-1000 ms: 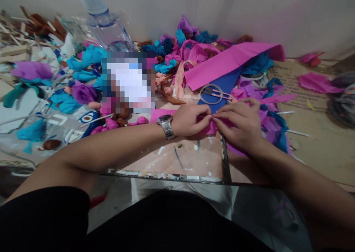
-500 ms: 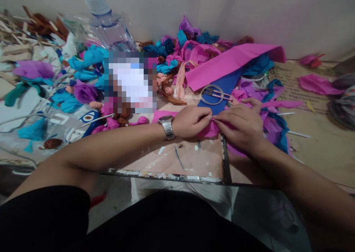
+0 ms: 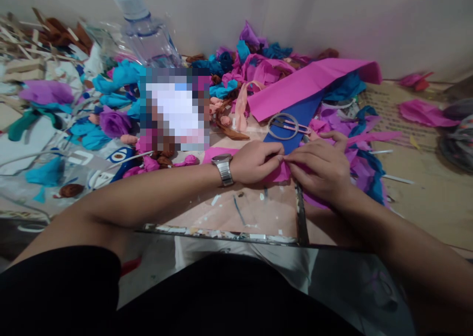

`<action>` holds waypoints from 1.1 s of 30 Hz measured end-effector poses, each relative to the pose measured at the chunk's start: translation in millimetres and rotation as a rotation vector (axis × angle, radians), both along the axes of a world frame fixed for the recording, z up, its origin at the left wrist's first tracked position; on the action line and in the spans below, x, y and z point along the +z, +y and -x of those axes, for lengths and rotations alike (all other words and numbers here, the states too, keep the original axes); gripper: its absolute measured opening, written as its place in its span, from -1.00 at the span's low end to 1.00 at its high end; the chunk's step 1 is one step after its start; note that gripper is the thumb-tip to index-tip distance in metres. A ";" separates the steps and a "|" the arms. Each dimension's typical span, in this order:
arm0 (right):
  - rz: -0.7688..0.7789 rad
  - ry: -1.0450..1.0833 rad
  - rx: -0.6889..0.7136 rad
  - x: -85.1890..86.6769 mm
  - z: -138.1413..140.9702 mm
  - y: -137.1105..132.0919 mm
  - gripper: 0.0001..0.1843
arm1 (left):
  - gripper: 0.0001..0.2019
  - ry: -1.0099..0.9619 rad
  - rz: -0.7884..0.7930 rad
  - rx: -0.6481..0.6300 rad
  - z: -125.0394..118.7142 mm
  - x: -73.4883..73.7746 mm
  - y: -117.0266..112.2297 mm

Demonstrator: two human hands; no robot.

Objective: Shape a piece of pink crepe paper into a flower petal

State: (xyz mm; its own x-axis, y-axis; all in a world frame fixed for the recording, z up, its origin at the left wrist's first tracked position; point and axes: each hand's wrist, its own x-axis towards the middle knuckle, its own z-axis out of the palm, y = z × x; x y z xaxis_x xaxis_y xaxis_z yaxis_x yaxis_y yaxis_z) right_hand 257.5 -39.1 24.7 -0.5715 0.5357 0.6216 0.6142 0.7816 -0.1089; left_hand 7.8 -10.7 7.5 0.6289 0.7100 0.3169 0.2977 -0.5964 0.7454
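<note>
My left hand, with a metal watch on its wrist, has its thumb and fingers pinched at the edge of a pink crepe paper piece. Right beside it, the fingertips of my right hand close on the same paper, meeting those of the left. The exact pinch point is mostly hidden by the fingers. Just beyond them a grey ring lies on a blue strip, with a slim looped metal tool across it. A long folded pink sheet rests behind.
A clear bottle stands at the back left by a blurred-out bright rectangle. Crumpled blue, purple and pink paper flowers crowd the left. Green-handled pliers lie far left. Cardboard covers the right, and a dark table edge runs nearby.
Both hands keep their pinch on the pink crepe paper, with only slight finger movement. The whole view shifts very slightly; nothing else visibly moves.
</note>
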 end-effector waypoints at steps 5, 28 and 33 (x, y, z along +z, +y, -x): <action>-0.029 -0.022 -0.047 0.0 1.2 1.0 -0.92 | -0.69 -0.048 -0.094 0.024 0.7 -4.6 2.9; 0.053 -0.047 -0.111 -9.3 3.7 2.5 -0.86 | -0.63 0.037 -0.283 0.084 -1.0 -10.2 5.3; 0.164 -0.046 -0.145 -13.6 6.8 0.6 -0.85 | -0.58 0.095 -0.341 0.087 0.1 -10.3 4.1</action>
